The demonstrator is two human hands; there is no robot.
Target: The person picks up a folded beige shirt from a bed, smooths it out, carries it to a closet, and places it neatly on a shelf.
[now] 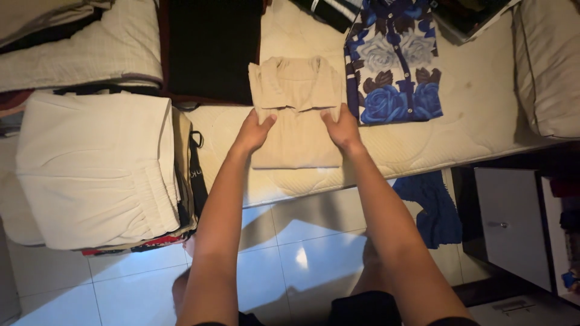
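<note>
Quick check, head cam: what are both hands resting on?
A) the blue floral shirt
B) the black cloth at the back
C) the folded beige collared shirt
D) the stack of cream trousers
C: the left hand and the right hand both press on the side edges of the folded beige collared shirt lying on the mattress; the blue floral shirt lies untouched just right of it.

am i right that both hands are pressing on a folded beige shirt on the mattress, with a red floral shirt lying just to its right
Not quite: the floral shirt is blue and white, not red. The head view shows it. The rest holds: the left hand and right hand both press on the folded beige shirt on the mattress, and the floral shirt lies just to its right.
</note>
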